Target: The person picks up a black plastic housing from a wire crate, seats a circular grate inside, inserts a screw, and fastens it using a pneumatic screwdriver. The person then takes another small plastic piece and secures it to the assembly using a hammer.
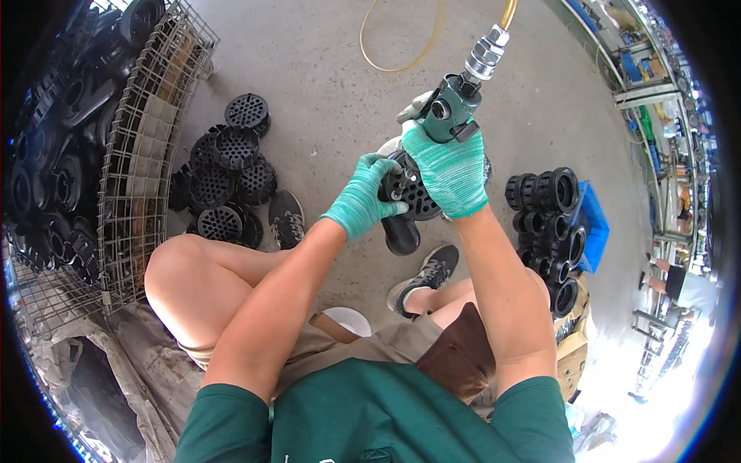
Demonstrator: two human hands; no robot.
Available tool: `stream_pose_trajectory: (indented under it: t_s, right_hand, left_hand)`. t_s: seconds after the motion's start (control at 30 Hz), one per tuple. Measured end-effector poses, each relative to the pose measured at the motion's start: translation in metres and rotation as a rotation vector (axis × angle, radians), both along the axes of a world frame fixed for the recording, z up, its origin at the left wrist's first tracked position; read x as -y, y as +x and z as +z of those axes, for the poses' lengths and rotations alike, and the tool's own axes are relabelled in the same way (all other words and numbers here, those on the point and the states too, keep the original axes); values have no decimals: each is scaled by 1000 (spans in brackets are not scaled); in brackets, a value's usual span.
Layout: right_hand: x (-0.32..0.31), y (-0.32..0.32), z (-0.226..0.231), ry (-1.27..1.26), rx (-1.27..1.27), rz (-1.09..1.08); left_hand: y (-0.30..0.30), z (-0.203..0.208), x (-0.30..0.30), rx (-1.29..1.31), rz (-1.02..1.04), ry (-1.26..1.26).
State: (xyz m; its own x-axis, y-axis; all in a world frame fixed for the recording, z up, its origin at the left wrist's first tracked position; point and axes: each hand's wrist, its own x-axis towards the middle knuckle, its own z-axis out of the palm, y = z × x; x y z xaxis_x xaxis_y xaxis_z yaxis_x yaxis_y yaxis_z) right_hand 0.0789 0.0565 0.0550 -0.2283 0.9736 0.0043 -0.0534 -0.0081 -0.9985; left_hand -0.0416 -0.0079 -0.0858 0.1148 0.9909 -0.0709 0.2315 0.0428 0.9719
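Note:
A green air screwdriver is in my right hand, its fingers wrapped round the body. From its top end a metal coupling leads to a yellowish hose. Below the tool, a black plastic fitting with a perforated round face and a pipe-like outlet sits between my hands. My left hand grips its left side, thumb and fingers closed near the tool's shiny tip. Both hands wear green knit gloves. The far side of the fitting and whatever supports it are mostly hidden.
Black perforated caps lie piled on the floor at left, beside a wire cage full of black parts. To the right are stacked black ring fittings and a blue crate. Shelving and another person are farther right.

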Motion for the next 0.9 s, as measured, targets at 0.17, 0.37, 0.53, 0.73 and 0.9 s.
stream_pose_trajectory:
  t_s: [0.17,0.37,0.53,0.73,0.9]
  right_hand:
    - [14,-3,3,75,26,-4]
    - [17,-5,7,157,110,3]
    - [22,-5,3,205,147,8]
    - [26,-6,5,256,252,24]
    - [35,-9,6,170,123,43]
  left_hand:
    - [-7,-32,-10,304,-71,-76]
    - [2,0,-14,-20,-37,85]
    - [-3,10,-13,91,-32,59]
    - [-11,16,-17,-210,-96,117]
    - [-5,-1,-21,-190,-110,57]
